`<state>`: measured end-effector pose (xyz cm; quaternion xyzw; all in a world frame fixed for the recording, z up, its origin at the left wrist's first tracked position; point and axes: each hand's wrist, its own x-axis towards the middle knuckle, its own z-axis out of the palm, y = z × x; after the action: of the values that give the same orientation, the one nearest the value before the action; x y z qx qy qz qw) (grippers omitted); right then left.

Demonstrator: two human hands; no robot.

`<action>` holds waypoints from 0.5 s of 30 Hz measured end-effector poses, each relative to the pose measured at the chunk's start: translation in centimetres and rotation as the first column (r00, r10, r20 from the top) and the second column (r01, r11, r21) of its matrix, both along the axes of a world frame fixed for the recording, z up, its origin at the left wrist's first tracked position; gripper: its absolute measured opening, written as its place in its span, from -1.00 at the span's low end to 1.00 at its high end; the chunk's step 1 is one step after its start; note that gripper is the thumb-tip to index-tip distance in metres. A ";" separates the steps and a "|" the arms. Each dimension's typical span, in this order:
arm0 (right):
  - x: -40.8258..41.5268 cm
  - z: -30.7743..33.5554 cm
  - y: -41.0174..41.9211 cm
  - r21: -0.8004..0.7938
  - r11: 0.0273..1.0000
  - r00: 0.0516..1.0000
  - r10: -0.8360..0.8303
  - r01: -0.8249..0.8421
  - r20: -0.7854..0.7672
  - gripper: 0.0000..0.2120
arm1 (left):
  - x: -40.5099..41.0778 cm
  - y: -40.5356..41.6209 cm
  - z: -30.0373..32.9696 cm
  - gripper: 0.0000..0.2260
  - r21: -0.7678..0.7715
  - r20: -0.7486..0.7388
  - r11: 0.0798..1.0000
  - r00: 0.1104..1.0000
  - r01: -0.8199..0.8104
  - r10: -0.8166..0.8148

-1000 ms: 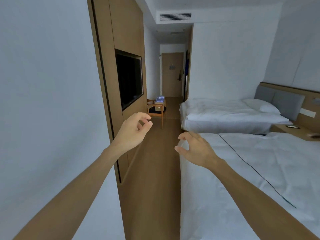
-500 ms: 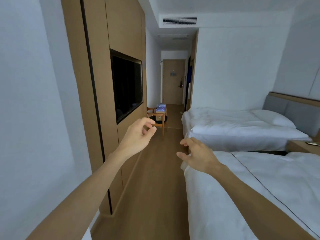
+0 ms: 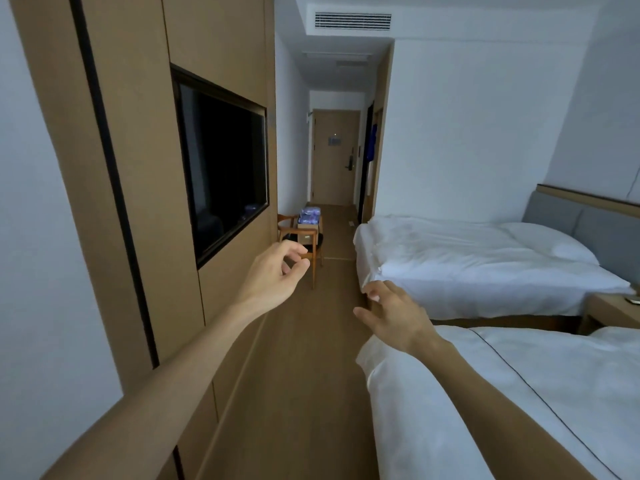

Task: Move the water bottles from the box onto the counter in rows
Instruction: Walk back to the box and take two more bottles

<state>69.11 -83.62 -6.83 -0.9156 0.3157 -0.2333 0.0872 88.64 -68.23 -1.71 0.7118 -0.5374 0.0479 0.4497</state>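
A hotel room is seen from head height, looking down a narrow strip of wooden floor (image 3: 311, 375). Along the left side a tall wood-panelled wall (image 3: 131, 202) is set with a dark television screen (image 3: 225, 168). On the right, two beds with white covers are seen, the nearer bed (image 3: 502, 403) at the lower right and the farther bed (image 3: 467, 265) behind it. At the far end a closed door (image 3: 334, 157) is visible.

Well down the aisle, beside the panelled wall, a wooden chair (image 3: 304, 244) stands with a cardboard box (image 3: 306, 233) on its seat, and a wrapped pack of water bottles (image 3: 310, 214) (bluish, too small for a count) is seen on top. No tabletop for the rows is visible.

Both arms are stretched forward with nothing held. The left hand (image 3: 273, 275) is loosely curled, thumb and fingertips close together around empty air. The right hand (image 3: 394, 318) is relaxed and spread, palm down, just beside the corner of the nearer bed.

The step in hand is judged to be the approach: the box is well apart from both hands, so more walking is called for before any bottle can be gripped.

Compared with the earlier frames, the television and chair appear larger and nearer, and the right hand, formerly curled, has been opened.
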 end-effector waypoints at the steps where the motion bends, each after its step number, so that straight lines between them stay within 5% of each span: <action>1: 1.5 -0.3 -1.8 0.001 1.000 1.000 0.005 -0.005 0.001 -0.60 | 1.5 -1.7 -0.3 -0.83 0.002 0.003 1.000 1.000 -0.003 0.003; 15: 23.7 2.1 -25.7 -0.016 0.991 0.991 0.135 -0.135 -0.010 -0.52 | 21.8 -23.1 0.3 -0.74 0.031 -0.002 0.997 0.997 -0.073 0.073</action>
<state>92.78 -109.27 -4.73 -0.9365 0.2516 -0.2254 0.0940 110.44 -91.29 -1.44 0.7377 -0.5111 0.0548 0.4377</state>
